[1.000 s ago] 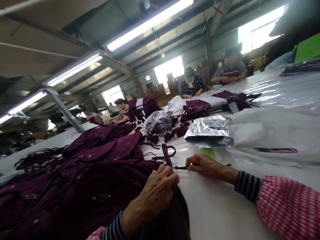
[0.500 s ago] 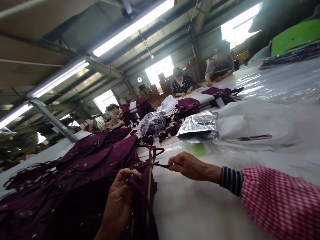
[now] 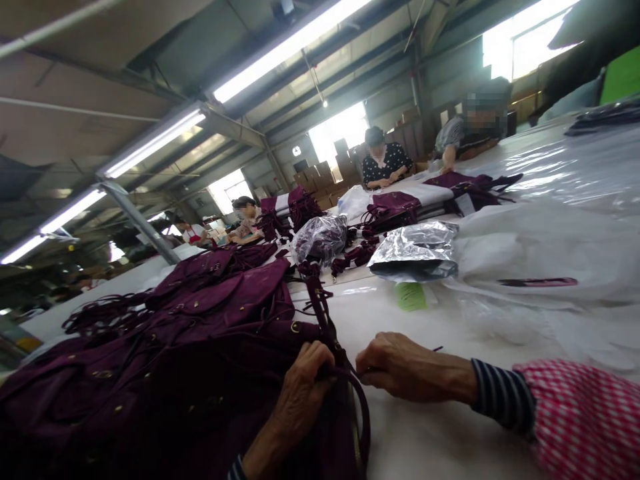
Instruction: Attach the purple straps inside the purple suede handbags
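A purple bag (image 3: 260, 347) with gold fittings lies on top of other purple bags on the left of the table. My left hand (image 3: 305, 383) is closed on the bag at its right edge, where a purple strap (image 3: 367, 417) loops down past a gold zipper (image 3: 357, 433). Just right of that edge, my right hand (image 3: 400, 367) is closed in a pinch, its fingertips close to the strap. A thin dark strap end (image 3: 438, 349) sticks out behind the right hand; the part inside the fingers is hidden.
Beyond my hands lie a silver foil bag (image 3: 417, 247), a clear plastic bundle (image 3: 320, 237) and a green piece (image 3: 411, 297). A pink-and-black cutter-like tool (image 3: 540, 282) rests on white sheeting at right. Stacked purple bags (image 3: 395, 208) stand farther back, where several co-workers sit.
Both hands have come closer together at the bag's edge. The thin strap, earlier stretched between the zipper end and my right hand, no longer shows as a taut line. The view has shifted left.
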Available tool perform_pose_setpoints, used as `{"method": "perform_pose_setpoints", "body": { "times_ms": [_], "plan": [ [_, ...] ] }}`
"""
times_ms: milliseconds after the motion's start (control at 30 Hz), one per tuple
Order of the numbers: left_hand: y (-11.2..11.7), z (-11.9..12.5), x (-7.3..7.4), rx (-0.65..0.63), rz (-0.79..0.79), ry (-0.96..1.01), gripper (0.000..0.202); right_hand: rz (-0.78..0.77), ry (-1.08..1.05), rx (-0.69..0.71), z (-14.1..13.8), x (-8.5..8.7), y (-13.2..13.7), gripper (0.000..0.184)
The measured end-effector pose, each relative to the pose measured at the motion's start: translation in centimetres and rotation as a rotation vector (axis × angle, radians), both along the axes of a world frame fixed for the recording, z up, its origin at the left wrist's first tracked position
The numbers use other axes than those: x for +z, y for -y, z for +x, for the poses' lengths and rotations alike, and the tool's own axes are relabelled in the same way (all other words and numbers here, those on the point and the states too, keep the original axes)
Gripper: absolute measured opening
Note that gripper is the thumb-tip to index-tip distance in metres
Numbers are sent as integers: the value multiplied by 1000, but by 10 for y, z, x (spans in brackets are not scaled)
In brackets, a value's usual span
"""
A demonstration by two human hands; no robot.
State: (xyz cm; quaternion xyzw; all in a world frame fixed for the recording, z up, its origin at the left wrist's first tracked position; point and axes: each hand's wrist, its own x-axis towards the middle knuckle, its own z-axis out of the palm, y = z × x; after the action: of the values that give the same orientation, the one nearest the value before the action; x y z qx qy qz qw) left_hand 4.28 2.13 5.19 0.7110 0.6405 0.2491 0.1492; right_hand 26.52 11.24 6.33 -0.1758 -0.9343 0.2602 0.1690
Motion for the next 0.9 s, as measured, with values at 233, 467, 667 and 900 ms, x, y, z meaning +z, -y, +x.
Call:
{"method": "perform_pose_setpoints", "body": {
  "times_ms": [233, 467, 667, 900],
  "plan": [
    [5, 11, 10, -127, 28, -257, 22, 121, 119, -188, 7, -2, -13, 21],
    [21, 66, 39, -434, 115, -539, 24, 176, 98, -331, -13, -40, -33, 21],
    [32, 104, 41, -882, 416, -817, 8, 251, 123, -352, -14, -49, -32, 21],
    [-2, 39, 132, 110, 301, 612, 44, 219, 88, -315, -10, -44, -31, 27]
  ]
}}
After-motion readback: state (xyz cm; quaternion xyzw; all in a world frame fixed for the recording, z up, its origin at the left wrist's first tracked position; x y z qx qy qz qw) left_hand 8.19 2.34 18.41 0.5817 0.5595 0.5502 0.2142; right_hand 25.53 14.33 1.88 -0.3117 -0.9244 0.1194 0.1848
